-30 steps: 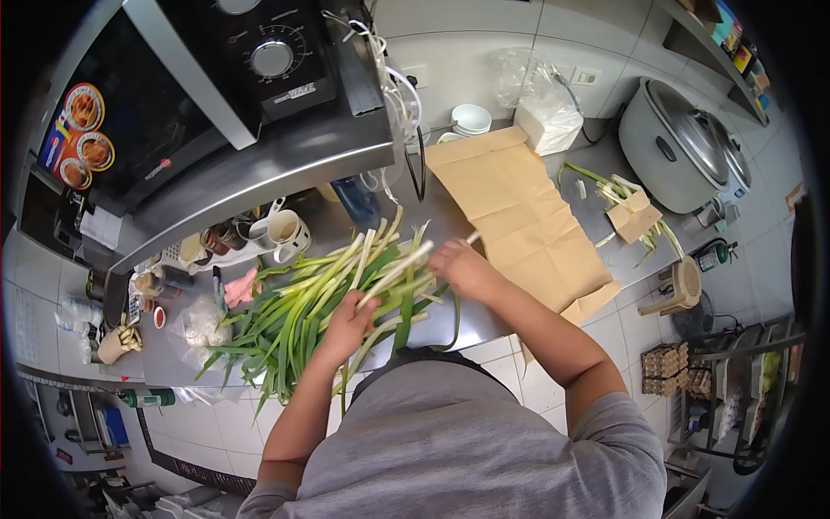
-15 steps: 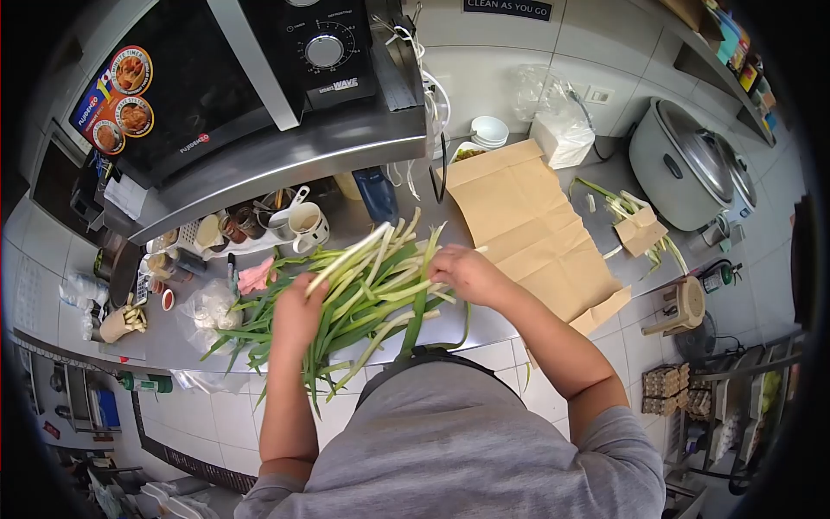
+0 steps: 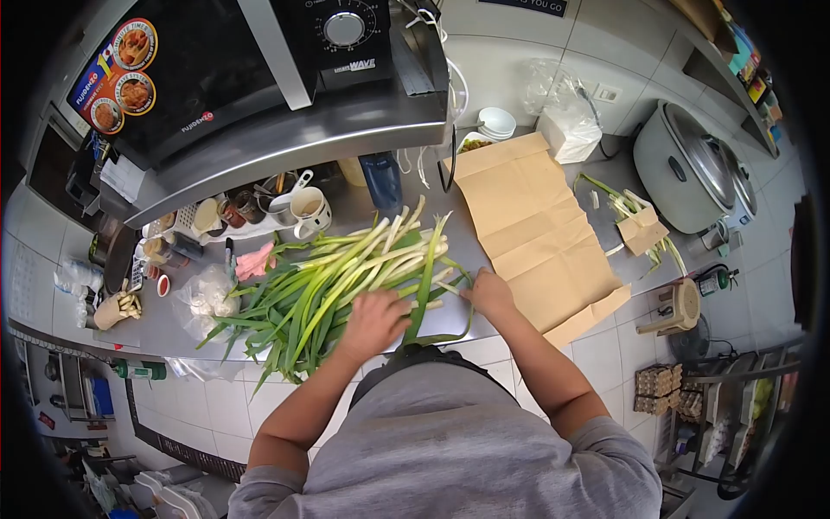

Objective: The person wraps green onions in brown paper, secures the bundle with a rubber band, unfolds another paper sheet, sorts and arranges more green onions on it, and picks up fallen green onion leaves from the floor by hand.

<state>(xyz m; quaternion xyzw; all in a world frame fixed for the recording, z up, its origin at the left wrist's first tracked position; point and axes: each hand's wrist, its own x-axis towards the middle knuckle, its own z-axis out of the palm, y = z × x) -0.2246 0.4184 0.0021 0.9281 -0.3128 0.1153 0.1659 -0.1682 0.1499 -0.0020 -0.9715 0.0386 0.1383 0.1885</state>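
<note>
While my right hand (image 3: 490, 294) pinches one stalk (image 3: 447, 287), my left hand (image 3: 376, 322) spreads loosely over the leeks (image 3: 303, 298) on the desk (image 3: 441, 208); one bag (image 3: 192, 298) holds white lumps (image 3: 224, 303), one mug (image 3: 315, 226) something brown.

From my feed I see a wall (image 3: 484, 73) of pale tiles behind the stainless-steel desk (image 3: 160, 333), with 1 outlet plate (image 3: 608, 92) on it and a dark sign (image 3: 525, 4) partly cut off by the top edge. A metal shelf (image 3: 303, 147) runs above the desk, carrying a black microwave (image 3: 199, 65). At upper right I have a wall shelf (image 3: 731, 78) holding colourful packets. The floor (image 3: 186, 411) is white tile, crossed by a dark strip (image 3: 177, 447). A beige stool (image 3: 683, 304) stands beside the desk, near egg trays (image 3: 657, 387) and a dark rack (image 3: 735, 406). The light is bright and whitish.
</note>
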